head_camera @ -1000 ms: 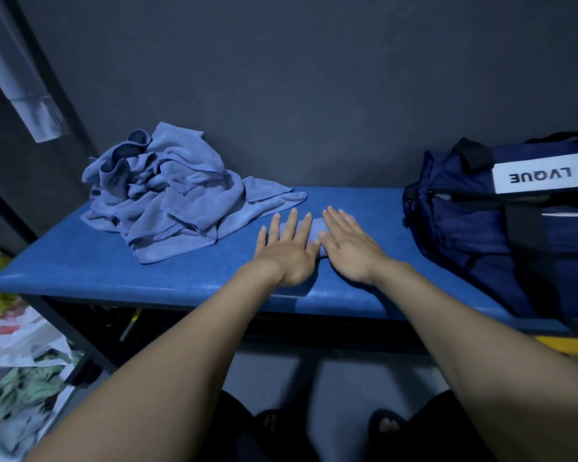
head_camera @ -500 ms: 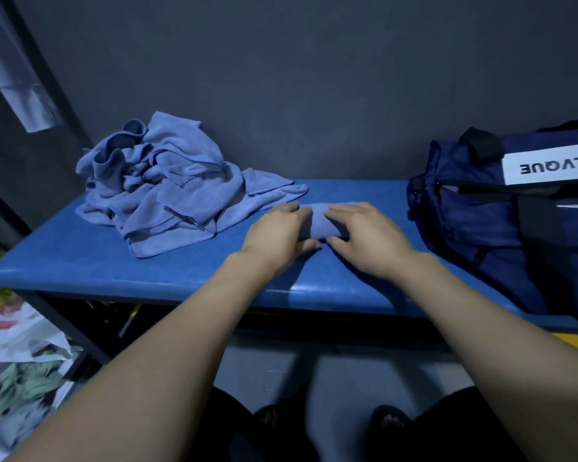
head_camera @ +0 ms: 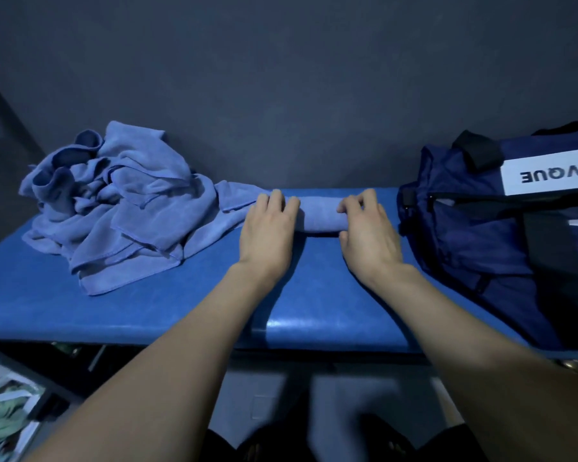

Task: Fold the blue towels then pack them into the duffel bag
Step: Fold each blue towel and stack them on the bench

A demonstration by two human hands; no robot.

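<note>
Blue cloth, 1 rolled towel (head_camera: 317, 216), lies gripped at its ends by your left hand (head_camera: 269, 230) and right hand (head_camera: 367, 233). The heap of towels (head_camera: 121, 205) awaits folding; nothing visibly sits in the duffel bag (head_camera: 501, 228).

Left hand (head_camera: 268, 232), right hand (head_camera: 367, 232), fingers (head_camera: 276, 199) curled

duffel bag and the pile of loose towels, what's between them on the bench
In the head view, a rolled blue towel lies between the towel pile and the duffel bag, with the left hand and right hand gripping its ends.
</note>
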